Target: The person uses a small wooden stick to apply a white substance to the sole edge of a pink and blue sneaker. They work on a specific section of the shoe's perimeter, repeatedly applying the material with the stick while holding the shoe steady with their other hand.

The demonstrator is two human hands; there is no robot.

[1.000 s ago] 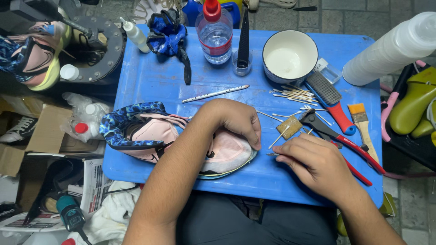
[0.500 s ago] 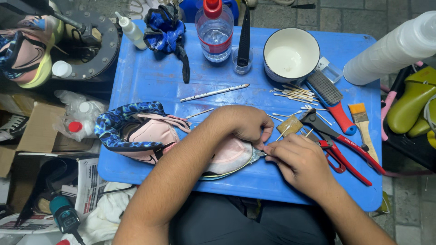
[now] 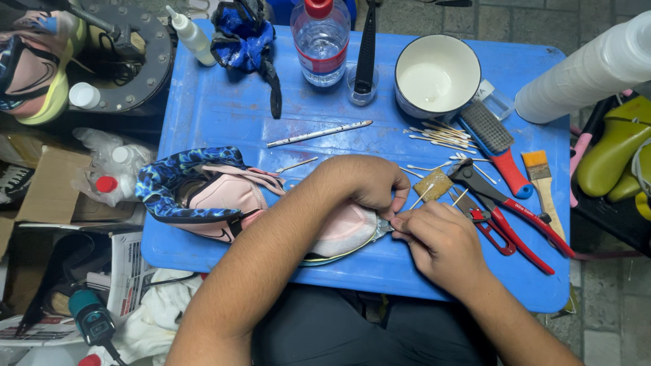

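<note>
Head view | left hand point(image 3: 363, 183) pressed sneaker point(image 3: 224, 203) toe on blue table point(image 3: 217, 115) | right hand point(image 3: 441, 240) fingers pinched small tool at toe edge | pliers point(image 3: 508, 210) beside

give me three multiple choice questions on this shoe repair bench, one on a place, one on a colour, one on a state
1. Where is the white bowl?
A. on the far side of the blue table
B. on the floor
C. inside the sneaker

2. What colour are the handles of the pliers?
A. green
B. red
C. white

3. How do the hands stand?
A. both lifted off the shoe
B. left hand on the sneaker, right hand pinching at its toe edge
C. right hand holding the brush

Answers: 1 A, the bowl sits near the table's far edge. 2 B, both handles are red. 3 B, the fingertips meet at the toe.
</note>
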